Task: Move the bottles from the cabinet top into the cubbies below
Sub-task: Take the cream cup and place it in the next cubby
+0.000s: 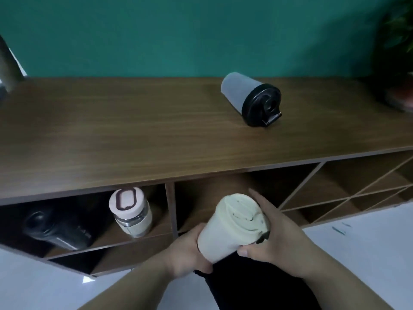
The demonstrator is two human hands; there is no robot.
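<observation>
A cream bottle point(232, 227) with a cream lid is held in both hands in front of the middle cubby point(201, 198). My left hand point(185, 253) wraps its lower body and my right hand point(279, 238) grips its right side near the lid. On the wooden cabinet top point(111, 135) a grey bottle point(250, 97) with a black lid lies on its side at the right. In the left cubby point(161, 220) stand a glass bottle point(131, 211) with a pink lid and a black bottle point(55, 229).
A green wall rises behind the cabinet. A potted plant point(400, 52) stands at the cabinet top's far right. Diagonal-slatted cubbies point(348, 191) fill the right side. White floor point(33, 285) lies below, and a dark trouser leg point(257, 287) is between my arms.
</observation>
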